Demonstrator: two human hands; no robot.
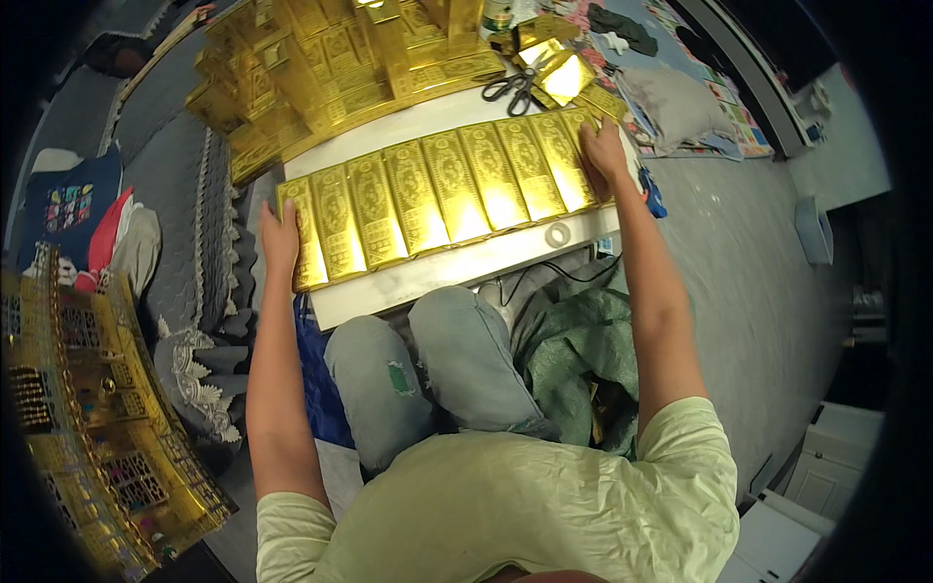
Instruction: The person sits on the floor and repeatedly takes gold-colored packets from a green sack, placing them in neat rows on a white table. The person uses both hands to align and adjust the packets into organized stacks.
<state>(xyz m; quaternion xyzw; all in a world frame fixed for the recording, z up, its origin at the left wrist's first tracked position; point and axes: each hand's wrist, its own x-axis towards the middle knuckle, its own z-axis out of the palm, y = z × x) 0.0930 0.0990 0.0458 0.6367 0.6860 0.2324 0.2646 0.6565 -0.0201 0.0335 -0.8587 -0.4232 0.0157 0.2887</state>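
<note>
A long row of gold foil blocks (pixel 434 193), printed like banknotes, lies side by side on a white marbled tabletop (pixel 364 295). My left hand (pixel 280 237) grips its left end, thumb over the top edge. At the opposite end, my right hand (pixel 603 157) holds the last block, its fingers partly hidden behind the edge. Just beyond the row rest black-handled scissors (pixel 516 89), their blades reaching over loose gold foil pieces (pixel 565 76). A roll of clear tape (pixel 557 234) lies by the near table edge.
A tiered gold foil structure (pixel 342 65) stands at the table's far side. Left is a grey quilted sofa (pixel 164 182) with clothes; nearer stands another ornate gold structure (pixel 109 408). Green woven sacking (pixel 576 350) and a black cable (pixel 525 273) lie beside my knees.
</note>
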